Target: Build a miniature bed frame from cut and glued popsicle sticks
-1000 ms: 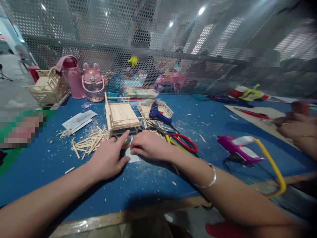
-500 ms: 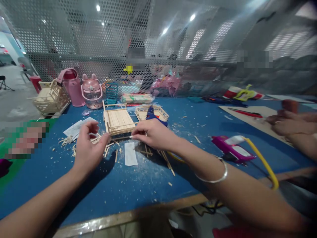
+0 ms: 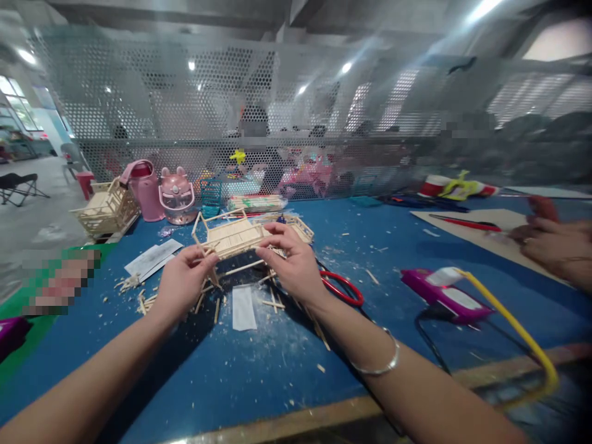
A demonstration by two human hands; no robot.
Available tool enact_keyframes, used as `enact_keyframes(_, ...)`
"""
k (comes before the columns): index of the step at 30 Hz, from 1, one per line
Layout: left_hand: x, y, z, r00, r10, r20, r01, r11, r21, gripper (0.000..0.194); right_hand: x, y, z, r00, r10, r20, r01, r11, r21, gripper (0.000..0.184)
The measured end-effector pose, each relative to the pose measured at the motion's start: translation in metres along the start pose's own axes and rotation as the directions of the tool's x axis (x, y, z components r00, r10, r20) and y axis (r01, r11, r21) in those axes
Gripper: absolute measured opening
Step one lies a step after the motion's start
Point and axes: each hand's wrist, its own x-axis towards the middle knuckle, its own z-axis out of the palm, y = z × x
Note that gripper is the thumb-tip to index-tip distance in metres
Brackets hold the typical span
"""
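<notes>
The left fingers [image 3: 207,265] and right fingers [image 3: 280,240] pinch opposite ends of the stick frame [image 3: 237,235], its long side spanning crosswise between them.

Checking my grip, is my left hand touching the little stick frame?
Touching: the head view shows the left hand holding the stick frame at its left end, between thumb and fingers.

A blue table [image 3: 222,382] bears loose sticks [image 3: 274,304], a paper slip [image 3: 243,307], pink bottles [image 3: 148,200] and a magenta device [image 3: 428,291].
</notes>
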Motion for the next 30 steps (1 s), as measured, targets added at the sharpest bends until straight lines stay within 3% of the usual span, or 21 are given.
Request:
enact_keyframes(3,-0.022,0.0,0.012,0.984,-0.174,0.042,0.175,0.895,-0.41,0.029,-0.004,-0.011,-0.001,0.996,-0.092,0.006,0.091,0.995,0.025,0.002)
enact_keyframes(5,-0.034,0.0,0.017,0.971,-0.231,0.065,0.232,0.831,-0.506,0.033,-0.006,-0.016,0.0,0.99,-0.138,0.006,0.138,0.99,0.006,0.001)
enact_keyframes(8,-0.039,0.004,0.015,0.976,-0.206,0.074,0.218,0.875,-0.432,0.031,-0.007,-0.018,0.003,0.987,-0.158,0.025,0.158,0.987,-0.02,0.003)
enact_keyframes(13,-0.032,0.007,0.005,0.992,-0.067,0.107,0.089,0.973,-0.215,0.018,-0.004,-0.019,0.006,0.98,-0.19,0.057,0.19,0.982,0.015,0.004)
enact_keyframes(16,-0.03,0.006,0.004,0.988,-0.062,0.139,0.099,0.955,-0.28,0.021,-0.003,-0.021,0.006,0.98,-0.193,0.055,0.193,0.981,-0.001,0.003)
enact_keyframes(21,-0.029,0.006,0.008,0.987,-0.131,0.094,0.159,0.892,-0.422,0.043,-0.005,-0.023,0.005,0.98,-0.198,0.026,0.2,0.972,-0.128,0.003)
enact_keyframes(25,-0.028,0.004,0.007,0.987,-0.134,0.09,0.159,0.888,-0.431,0.035,-0.005,-0.029,0.006,0.93,-0.367,-0.009,0.336,0.861,-0.382,0.006)
enact_keyframes(30,-0.026,0.001,0.005,0.989,-0.113,0.097,0.144,0.885,-0.442,0.028,-0.003,-0.036,0.014,0.861,-0.47,0.193,0.495,0.693,-0.524,0.011)
